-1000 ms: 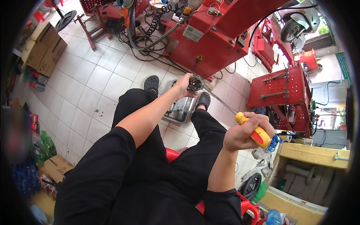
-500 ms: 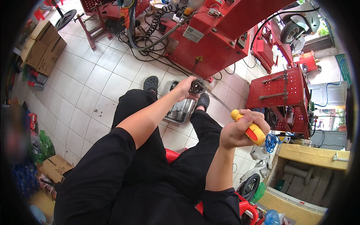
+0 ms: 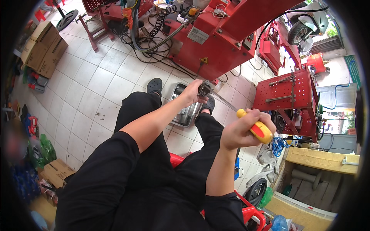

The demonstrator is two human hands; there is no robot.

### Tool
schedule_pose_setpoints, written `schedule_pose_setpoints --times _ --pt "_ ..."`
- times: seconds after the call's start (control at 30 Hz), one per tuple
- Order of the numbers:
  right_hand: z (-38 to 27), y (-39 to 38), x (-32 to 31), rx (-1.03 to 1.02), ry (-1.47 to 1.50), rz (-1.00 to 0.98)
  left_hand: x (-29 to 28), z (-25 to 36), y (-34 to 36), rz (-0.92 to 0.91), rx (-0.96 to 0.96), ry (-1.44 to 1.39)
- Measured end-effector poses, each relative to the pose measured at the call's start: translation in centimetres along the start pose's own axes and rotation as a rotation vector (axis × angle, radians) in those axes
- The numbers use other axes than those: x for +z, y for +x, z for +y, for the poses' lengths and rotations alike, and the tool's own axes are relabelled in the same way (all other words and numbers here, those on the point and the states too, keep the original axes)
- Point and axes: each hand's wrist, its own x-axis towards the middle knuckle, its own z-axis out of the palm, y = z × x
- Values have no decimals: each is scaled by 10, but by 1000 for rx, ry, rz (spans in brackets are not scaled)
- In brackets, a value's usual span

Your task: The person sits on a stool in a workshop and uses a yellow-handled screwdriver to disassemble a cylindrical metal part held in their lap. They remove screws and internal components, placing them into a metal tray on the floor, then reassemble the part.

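Observation:
My left hand (image 3: 192,93) is closed round a small round metal part (image 3: 205,88), dark with a silvery rim, held above the floor between my feet. In my right hand (image 3: 248,129) is a screwdriver (image 3: 262,132) with a yellow and red handle. Its long shaft slants up and left, and the tip reaches the metal part; the exact contact point is too small to make out. Below my left hand, a shallow metal tray (image 3: 185,119) stands on the tiles, partly hidden by that hand and forearm.
A big red machine (image 3: 212,50) stands just ahead, with black cables (image 3: 154,57) on the floor to its left. To the right is a red perforated tool stand (image 3: 281,92) carrying wrenches. Cardboard boxes (image 3: 46,50) stand at the far left. Blue cable (image 3: 281,147) lies at the right.
My right hand and the screwdriver have shifted slightly left and up. The metal part in my left hand has moved a little to the right and turned slightly.

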Motion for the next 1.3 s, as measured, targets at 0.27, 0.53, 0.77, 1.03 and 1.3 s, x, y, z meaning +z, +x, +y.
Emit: schedule_pose_setpoints --times 0.27,0.53,0.77,1.03,1.3 --pt "3 -7 -8 -156 213 -364 -5 3 1 16 -22 82" --pt "7 11 -13 -60 281 -322 -3 3 -1 -8 -35 183" --pt "10 17 -2 -49 -57 42 1 1 -2 -18 31 112" --pt "4 8 5 18 -108 73 2 -6 -4 -19 54 71" --pt "5 6 -2 -46 181 -145 -2 -5 -1 -18 41 47"
